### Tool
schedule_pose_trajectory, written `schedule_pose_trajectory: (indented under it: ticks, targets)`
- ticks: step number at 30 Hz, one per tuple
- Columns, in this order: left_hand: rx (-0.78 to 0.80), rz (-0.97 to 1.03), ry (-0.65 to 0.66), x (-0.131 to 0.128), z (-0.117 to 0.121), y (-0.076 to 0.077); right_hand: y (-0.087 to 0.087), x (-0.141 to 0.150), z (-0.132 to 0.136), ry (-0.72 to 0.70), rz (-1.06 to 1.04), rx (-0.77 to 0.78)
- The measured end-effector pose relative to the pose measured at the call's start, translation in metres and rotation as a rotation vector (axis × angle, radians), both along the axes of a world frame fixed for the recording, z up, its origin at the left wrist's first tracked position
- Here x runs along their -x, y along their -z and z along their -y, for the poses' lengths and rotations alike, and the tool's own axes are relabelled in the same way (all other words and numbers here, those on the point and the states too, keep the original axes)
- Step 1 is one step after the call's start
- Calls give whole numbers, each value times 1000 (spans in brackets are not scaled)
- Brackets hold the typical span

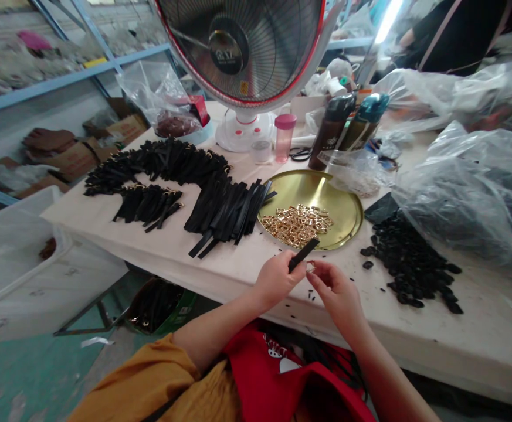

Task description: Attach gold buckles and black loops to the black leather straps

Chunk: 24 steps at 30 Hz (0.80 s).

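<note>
My left hand point(280, 278) is closed round a flat black strap point(304, 255), whose end sticks up past the fingers. Close beside it, my right hand point(332, 287) pinches a small gold buckle point(311, 266) at the tip of the left fingers. Whether the strap passes through the buckle is hidden. Just beyond the hands lies a round gold tray point(343, 217) with a heap of gold buckles point(297, 225). Left of the tray, flat black straps point(224, 211) are piled. Farther left lie bunches of black straps with gold hardware point(150, 202). Black loops point(414, 258) are heaped at the right.
A large fan point(238, 53) stands at the back. Near it are a pink cup point(285, 138), scissors point(300, 154) and two dark bottles point(332, 132). Clear plastic bags point(480, 193) cover the right side. A white bin point(31, 275) stands left of the table. A person point(458, 35) is at the upper right.
</note>
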State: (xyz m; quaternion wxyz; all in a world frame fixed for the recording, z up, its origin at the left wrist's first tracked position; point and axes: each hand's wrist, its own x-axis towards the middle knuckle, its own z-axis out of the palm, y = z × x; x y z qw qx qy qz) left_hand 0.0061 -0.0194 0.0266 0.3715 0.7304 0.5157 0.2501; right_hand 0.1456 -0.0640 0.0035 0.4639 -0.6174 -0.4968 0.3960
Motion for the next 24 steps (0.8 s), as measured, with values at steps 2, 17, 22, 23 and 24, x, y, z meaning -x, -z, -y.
schedule_pose_trajectory:
  ticks: [2,17,22,23,24]
  targets:
    - [-56,-90,25,-1,3,-1,0,4,0,-49,-274,73]
    - [22,-3,274,6,-10,0,12,-5,-7,36,-1325,350]
    - [89,-8,433,4,-9,7,14,-6,-1,34,-1583,500]
    - [122,-20,452,4,-9,9,14,-5,1,35,-1594,513]
    - [151,-26,464,5,-9,11,14,-5,2,37,-1597,522]
